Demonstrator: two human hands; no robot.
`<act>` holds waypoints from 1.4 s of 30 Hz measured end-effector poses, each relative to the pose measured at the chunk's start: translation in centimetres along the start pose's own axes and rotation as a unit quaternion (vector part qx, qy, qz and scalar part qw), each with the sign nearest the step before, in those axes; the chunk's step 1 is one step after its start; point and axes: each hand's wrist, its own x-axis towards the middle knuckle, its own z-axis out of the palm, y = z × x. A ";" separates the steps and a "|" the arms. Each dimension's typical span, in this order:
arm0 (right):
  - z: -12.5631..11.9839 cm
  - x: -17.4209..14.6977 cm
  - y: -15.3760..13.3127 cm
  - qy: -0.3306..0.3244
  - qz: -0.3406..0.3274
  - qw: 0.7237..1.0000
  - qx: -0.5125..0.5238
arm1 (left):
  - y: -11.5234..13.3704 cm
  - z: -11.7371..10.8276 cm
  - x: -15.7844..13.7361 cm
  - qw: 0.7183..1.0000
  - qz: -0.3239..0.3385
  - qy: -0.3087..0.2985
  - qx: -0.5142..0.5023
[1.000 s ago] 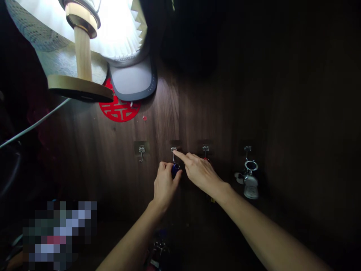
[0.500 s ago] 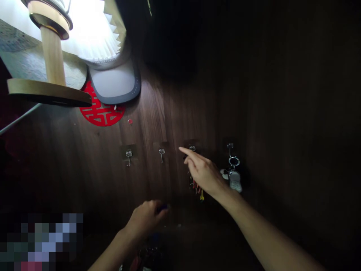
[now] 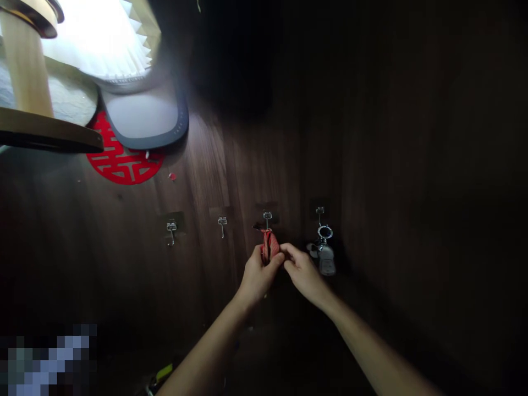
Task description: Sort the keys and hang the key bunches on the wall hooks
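Note:
A small red, patterned ornament [image 3: 271, 245], pouch-like in shape, hangs at the third hook [image 3: 268, 216] from the left on the dark wood panel. My left hand [image 3: 258, 275] has its thumb and fingers closed around the lower part of it. From the right side, my right hand [image 3: 303, 272] pinches at the ornament's edge, its fingertips meeting my left thumb. The ornament's lower end is hidden behind both hands. Just right of my hands, a key ring [image 3: 325, 232] with a grey fob [image 3: 327, 261] hangs from the rightmost hook [image 3: 320, 211].
Two bare hooks, one at the far left [image 3: 171, 227] and one beside it [image 3: 223, 221], sit left of my hands. A grey cap [image 3: 144, 118] overlaps a red paper cutout [image 3: 124, 170] under a lit pleated lampshade [image 3: 99, 38]. Something yellow-green [image 3: 164, 372] shows at the bottom.
My left hand has risen from below to the third hook and closed on the red ornament. My right hand has drawn slightly down, from pointing to pinching. The view has shifted right.

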 end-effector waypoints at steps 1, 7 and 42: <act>-0.6 -0.1 -0.6 -0.008 -0.011 0.999 -0.029 | -0.2 0.4 0.2 1.000 -0.012 -0.008 -0.021; -3.7 2.2 -2.8 0.023 -0.057 0.969 -0.240 | -0.9 1.1 0.9 0.992 -0.067 -0.054 -0.096; -8.8 -2.3 6.1 0.192 0.141 0.971 0.006 | 0.5 9.6 3.1 0.997 0.013 -0.074 0.011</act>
